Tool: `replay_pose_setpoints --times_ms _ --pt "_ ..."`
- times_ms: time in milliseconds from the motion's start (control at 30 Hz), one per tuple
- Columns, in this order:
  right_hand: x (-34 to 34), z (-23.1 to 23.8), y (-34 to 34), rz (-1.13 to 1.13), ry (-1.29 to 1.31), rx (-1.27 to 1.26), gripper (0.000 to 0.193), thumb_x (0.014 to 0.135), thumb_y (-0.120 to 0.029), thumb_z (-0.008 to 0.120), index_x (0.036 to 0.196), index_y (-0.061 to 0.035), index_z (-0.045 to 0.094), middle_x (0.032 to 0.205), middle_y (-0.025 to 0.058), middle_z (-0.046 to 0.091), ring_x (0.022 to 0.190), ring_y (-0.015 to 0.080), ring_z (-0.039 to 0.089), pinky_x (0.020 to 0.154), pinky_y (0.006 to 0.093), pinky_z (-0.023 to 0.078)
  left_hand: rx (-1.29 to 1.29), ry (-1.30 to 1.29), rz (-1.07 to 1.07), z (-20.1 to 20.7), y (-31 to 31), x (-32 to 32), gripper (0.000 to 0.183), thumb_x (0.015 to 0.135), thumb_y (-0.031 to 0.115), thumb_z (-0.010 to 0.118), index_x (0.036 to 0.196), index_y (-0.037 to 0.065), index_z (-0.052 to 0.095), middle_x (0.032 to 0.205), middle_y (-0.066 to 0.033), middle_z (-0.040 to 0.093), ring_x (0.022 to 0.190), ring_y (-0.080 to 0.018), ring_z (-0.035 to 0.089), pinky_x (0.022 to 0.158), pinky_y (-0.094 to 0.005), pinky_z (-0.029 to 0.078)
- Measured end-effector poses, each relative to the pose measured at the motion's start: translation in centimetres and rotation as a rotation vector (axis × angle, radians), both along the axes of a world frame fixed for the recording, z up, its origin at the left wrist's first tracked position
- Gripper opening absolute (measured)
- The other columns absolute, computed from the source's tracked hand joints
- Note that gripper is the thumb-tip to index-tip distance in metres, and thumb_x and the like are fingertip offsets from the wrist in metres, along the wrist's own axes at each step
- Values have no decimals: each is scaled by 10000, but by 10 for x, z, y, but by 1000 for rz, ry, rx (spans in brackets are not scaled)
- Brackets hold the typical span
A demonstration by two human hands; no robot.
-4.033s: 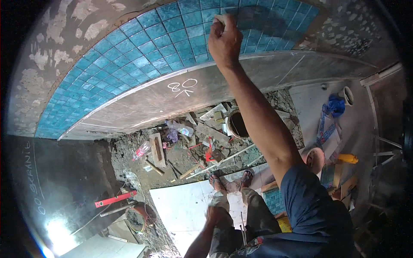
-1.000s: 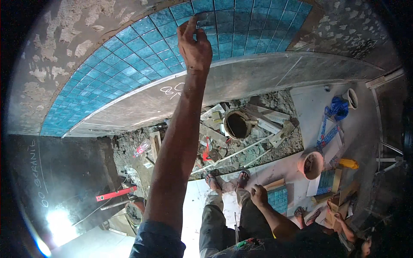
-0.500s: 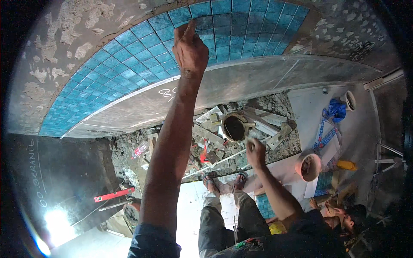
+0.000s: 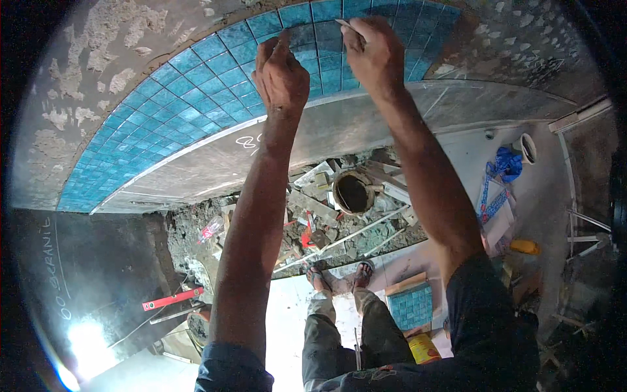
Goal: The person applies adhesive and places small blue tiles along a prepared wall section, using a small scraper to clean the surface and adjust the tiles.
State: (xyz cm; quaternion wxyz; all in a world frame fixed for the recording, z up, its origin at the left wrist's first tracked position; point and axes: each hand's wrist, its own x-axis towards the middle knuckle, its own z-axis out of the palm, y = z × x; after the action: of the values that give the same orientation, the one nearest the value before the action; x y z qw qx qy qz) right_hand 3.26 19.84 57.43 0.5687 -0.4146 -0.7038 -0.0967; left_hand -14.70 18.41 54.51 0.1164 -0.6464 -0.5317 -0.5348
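Note:
A curved band of blue-green square tiles (image 4: 196,91) covers part of the wall at the top, with narrow joints between them. My left hand (image 4: 281,77) is closed in a pinch against the tiles near the band's upper middle; what its fingertips hold, if anything, I cannot make out. Just to the right, my right hand (image 4: 377,57) is raised to the same tiles. Between its thumb and fingers it pinches a small thin pale piece (image 4: 341,23), its tip close to the tile face. The right hand hides several tiles behind it.
A bucket (image 4: 353,193) with dark contents stands amid rubble and offcuts below the wall. A red spirit level (image 4: 173,298) lies at left, near a bright lamp (image 4: 90,346). A sheet of small tiles (image 4: 411,306) lies right of my feet; a blue bag (image 4: 506,164) is farther right.
My right hand has risen from beside the bucket to the tiled wall, right of my left hand. The left hand stays at the tiles, shifted slightly. My right arm now hides the pink bucket.

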Motion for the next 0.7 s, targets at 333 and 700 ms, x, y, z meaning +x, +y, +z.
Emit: replay_pose_setpoints --times_ms 333,700 --pt "7 51 29 202 -256 59 233 898 -1 667 761 -11 479 701 136 474 633 307 535 590 427 431 -17 21 15 -4 -1 -4 410 904 -5 582 1272 126 705 1224 -117 681 1120 -343 660 891 -493 492" --pt "-13 85 47 247 -524 72 155 897 -40 687 1039 -5 738 913 165 683 857 346 693 737 472 551 -25 15 45 -4 -2 -2 417 902 5 581 1276 142 705 1224 -93 688 1145 -325 655 918 -501 467"
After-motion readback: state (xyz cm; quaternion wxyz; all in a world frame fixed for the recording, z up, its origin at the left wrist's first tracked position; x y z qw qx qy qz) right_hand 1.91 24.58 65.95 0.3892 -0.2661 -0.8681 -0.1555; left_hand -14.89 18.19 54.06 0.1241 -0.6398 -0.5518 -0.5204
